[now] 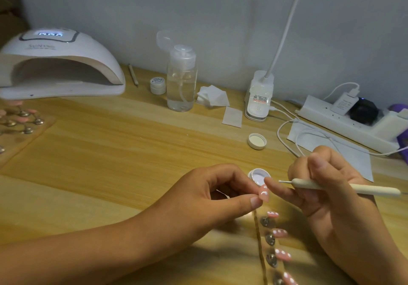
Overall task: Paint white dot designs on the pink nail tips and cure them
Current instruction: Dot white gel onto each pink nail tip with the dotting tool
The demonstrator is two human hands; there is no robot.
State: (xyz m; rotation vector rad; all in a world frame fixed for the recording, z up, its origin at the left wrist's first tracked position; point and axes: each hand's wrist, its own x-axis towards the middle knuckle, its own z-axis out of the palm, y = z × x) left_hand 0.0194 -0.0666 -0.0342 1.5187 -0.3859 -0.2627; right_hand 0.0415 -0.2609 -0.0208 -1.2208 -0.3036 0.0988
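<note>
Midway: left hand (pixel 212 194) pinching pink plastic nail tip (pixel 330 193), right hand (pixel 344 207) gripping cream dotting pen (pixel 344 186).
Four dotted tips (pixel 280 232) below; far-left tips (pixel 22 119) seemingly plain; curing likely pending.

Back of wooden table (pixel 110 152): upright clear pump bottle (pixel 181 79) of colourless liquid, a stack of white wipes (pixel 213 96) just to its right, then a white gooseneck lamp base (pixel 258 99). At far right, a white power strip (pixel 326 116) carries a white charger (pixel 345 103).
</note>
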